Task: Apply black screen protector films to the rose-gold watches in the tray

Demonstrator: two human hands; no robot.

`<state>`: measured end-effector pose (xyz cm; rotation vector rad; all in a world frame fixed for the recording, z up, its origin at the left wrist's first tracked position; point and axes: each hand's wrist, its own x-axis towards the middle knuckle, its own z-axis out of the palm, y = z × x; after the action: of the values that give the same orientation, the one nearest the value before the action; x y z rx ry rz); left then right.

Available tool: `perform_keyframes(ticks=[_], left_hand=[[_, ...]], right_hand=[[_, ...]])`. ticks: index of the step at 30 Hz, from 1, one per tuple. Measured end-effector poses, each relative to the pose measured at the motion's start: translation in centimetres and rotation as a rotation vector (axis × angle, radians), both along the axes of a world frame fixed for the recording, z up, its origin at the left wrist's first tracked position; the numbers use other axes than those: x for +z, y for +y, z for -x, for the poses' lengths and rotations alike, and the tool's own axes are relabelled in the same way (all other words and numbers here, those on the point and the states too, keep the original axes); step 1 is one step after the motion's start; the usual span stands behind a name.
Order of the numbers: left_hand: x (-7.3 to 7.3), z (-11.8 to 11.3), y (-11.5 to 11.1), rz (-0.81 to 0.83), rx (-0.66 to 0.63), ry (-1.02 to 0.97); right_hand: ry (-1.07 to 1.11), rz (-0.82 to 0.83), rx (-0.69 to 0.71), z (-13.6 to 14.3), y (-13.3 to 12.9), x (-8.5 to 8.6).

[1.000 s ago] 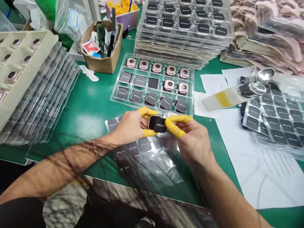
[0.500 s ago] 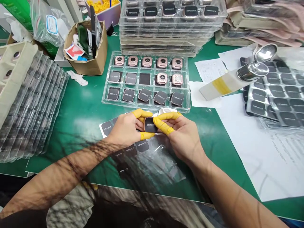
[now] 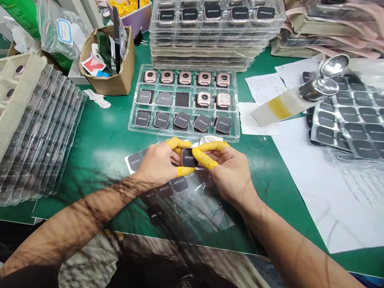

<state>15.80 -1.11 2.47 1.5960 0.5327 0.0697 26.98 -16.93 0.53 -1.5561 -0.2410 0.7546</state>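
Note:
Between my two hands is a smartwatch case [image 3: 189, 157], its black face up and printed with white lettering. My left hand [image 3: 162, 161], in yellow finger cots, grips its left side and lower edge. My right hand [image 3: 225, 162], also with yellow cots, pinches the right side, a finger or thumb lying over the face. Below the hands lies a clear sheet of black square stickers [image 3: 180, 183], partly covered by my left hand. Just beyond stands a clear compartment tray [image 3: 183, 132]; it holds watch cases, some sensor side up, others face up. One middle-row compartment holds only a dark pad [image 3: 182, 99].
Stacked trays stand behind [image 3: 204, 52] and at the left [image 3: 39, 136]. A cardboard box [image 3: 118, 82] of odds and ends is at back left. On the right are a pump bottle [image 3: 277, 108] lying tilted in view, papers [image 3: 312, 192] and more sticker sheets [image 3: 357, 120].
Both hands keep hold of the watch case in nearly the same place. The right thumb or finger over its face has shifted very slightly; the whole view has moved a little.

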Motion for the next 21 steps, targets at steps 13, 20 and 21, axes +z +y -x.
perform_keyframes(ticks=[13, 20, 21], left_hand=[[-0.38, -0.05, 0.34, -0.039, -0.02, 0.017], [-0.24, -0.25, 0.62, 0.049, -0.039, 0.036], [-0.06, -0.18, 0.5, 0.091, 0.023, 0.029]], right_hand=[[-0.048, -0.018, 0.019, 0.24, -0.03, -0.16], [-0.093, -0.083, -0.001, 0.69, 0.18, -0.54], [-0.119, -0.091, -0.007, 0.77, 0.15, -0.73]])
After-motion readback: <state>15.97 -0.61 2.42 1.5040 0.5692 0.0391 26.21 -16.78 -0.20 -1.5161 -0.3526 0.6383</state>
